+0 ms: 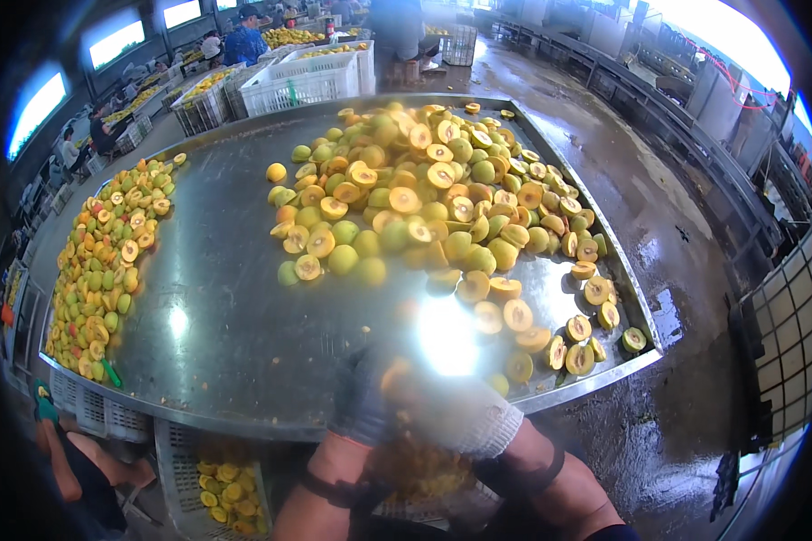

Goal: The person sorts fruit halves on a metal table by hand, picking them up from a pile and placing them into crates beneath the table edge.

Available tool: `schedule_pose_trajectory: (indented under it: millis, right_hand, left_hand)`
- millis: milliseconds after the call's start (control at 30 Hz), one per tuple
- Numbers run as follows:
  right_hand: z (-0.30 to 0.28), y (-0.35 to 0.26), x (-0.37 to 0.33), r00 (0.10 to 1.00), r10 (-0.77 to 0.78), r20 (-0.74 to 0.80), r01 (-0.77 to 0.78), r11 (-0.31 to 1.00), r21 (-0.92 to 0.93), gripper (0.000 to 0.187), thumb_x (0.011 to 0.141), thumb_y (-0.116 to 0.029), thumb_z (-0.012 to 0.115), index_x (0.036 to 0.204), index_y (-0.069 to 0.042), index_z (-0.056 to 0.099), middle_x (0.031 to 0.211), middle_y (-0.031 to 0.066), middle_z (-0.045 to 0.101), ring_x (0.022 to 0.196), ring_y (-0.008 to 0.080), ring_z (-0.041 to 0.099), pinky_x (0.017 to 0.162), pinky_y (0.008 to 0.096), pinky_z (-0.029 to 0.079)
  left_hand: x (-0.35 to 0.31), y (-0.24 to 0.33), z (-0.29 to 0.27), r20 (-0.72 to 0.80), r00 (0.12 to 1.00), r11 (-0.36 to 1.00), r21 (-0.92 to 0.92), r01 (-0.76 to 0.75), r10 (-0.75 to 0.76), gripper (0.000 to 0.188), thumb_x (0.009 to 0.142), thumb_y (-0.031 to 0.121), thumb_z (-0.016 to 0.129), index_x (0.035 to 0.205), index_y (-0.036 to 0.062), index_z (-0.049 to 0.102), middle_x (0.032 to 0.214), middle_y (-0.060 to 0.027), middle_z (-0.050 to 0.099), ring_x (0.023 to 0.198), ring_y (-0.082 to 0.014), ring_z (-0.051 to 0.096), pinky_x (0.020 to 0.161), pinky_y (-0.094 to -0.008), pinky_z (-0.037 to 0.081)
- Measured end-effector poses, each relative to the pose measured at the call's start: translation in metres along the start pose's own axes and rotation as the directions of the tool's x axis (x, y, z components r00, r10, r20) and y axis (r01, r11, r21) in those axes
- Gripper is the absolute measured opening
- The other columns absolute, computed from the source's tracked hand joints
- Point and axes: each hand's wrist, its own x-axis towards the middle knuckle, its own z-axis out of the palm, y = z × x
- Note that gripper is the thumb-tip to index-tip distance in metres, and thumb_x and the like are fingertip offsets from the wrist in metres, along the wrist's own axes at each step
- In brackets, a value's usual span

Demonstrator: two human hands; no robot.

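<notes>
Both of my hands are at the near edge of a big steel table [226, 334], blurred by motion. My left hand [363, 401] wears a dark glove and closes around a yellow-orange fruit [395, 374]. My right hand [467, 413] wears a pale glove and presses against the left one; what it holds is too blurred to tell. Just beyond my hands lie halved fruits [518, 316] with orange flesh facing up. A large heap of whole green and cut fruit [424, 198] fills the far half of the table.
A second fruit heap [99, 261] runs along the table's left rim. A crate of cut halves [226, 487] sits below the near edge, with another person's legs [72, 469] beside it. White crates [307, 77] stand behind the table. Wet floor [677, 270] lies to the right.
</notes>
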Motion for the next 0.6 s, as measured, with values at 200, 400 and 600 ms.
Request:
schedule_pose_trajectory:
  millis: [200, 400, 600]
  right_hand:
    - [0.016, 0.005, -0.002, 0.995, 0.094, 0.044, -0.098, 0.990, 0.100, 0.034, 0.102, -0.034, 0.054, 0.097, -0.001, 0.059, 0.076, 0.0257, 0.064, 0.075, 0.0471, 0.065, 0.066, 0.0542, 0.049]
    - [0.030, 0.005, -0.006, 0.999, 0.031, -0.038, -0.031, 0.999, -0.025, 0.036, 0.103, -0.033, 0.053, 0.095, 0.002, 0.059, 0.078, 0.0275, 0.064, 0.080, 0.0472, 0.066, 0.070, 0.0534, 0.049]
    - [0.019, -0.004, -0.002, 0.998, 0.054, 0.022, -0.054, 0.999, -0.002, 0.035, 0.102, -0.032, 0.054, 0.097, 0.002, 0.062, 0.082, 0.0270, 0.066, 0.084, 0.0465, 0.066, 0.075, 0.0509, 0.051]
  left_hand:
    - [0.003, -0.009, -0.001, -0.008, 0.988, 0.960, 0.238, -0.149, 0.155, 0.025, 0.101, 0.022, 0.056, 0.101, -0.0006, 0.068, 0.097, -0.0097, 0.070, 0.086, -0.0192, 0.067, 0.077, -0.0338, 0.056]
    - [-0.006, -0.009, 0.018, -0.120, 0.962, 0.906, -0.380, 0.184, -0.245, 0.032, 0.103, 0.026, 0.050, 0.102, -0.0005, 0.068, 0.097, -0.0093, 0.069, 0.086, -0.0204, 0.068, 0.078, -0.0345, 0.057]
    - [-0.016, -0.043, 0.016, -0.066, 0.950, 0.912, -0.307, 0.272, -0.306, 0.031, 0.100, 0.029, 0.058, 0.106, -0.0009, 0.067, 0.100, -0.0095, 0.068, 0.088, -0.0186, 0.067, 0.079, -0.0343, 0.057]
